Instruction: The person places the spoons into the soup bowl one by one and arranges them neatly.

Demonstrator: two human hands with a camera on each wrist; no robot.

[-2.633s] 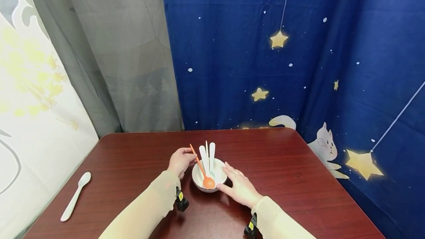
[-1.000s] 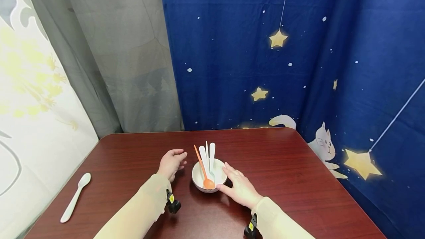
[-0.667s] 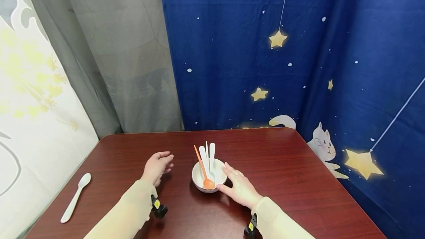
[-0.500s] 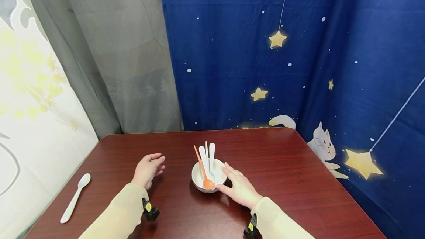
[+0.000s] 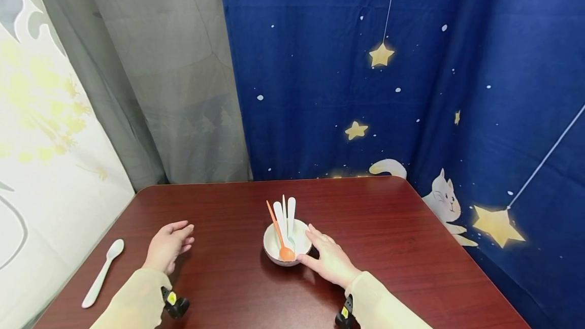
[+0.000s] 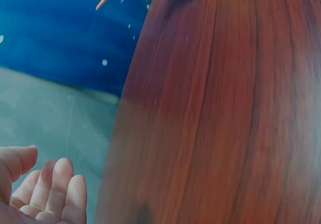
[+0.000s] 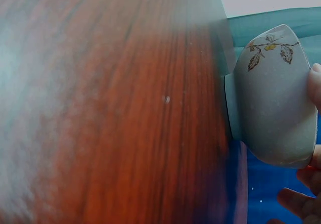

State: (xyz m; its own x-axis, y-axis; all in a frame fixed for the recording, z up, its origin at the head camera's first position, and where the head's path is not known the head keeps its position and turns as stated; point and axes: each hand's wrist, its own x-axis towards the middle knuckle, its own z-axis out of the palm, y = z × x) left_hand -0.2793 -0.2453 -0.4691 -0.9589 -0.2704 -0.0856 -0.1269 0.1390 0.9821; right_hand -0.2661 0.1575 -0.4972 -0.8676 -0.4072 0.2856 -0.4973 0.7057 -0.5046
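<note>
A white bowl (image 5: 270, 248) stands on the table, with leaf sprigs painted on its outside in the right wrist view. In it lean an orange spoon (image 5: 286, 253) and several white handles (image 5: 291, 212); their lower ends are partly hidden. My right hand (image 5: 332, 260) holds the bowl's right side, thumb at the near rim and fingers along the far rim. My left hand (image 5: 168, 245) hovers over the left of the table, fingers loosely bent with nothing in them. To its left lies a white spoon (image 5: 103, 274), bowl end pointing away from me.
The dark red wooden table (image 5: 365, 207) has rounded far corners. Behind it hang a grey curtain (image 5: 196, 116) and a blue star-patterned curtain (image 5: 311, 65); a white patterned cloth (image 5: 55, 166) hangs at the left.
My left hand has let go of the orange spoon, which now leans in the bowl, and has moved left toward the white spoon. The right hand has stayed at the bowl.
</note>
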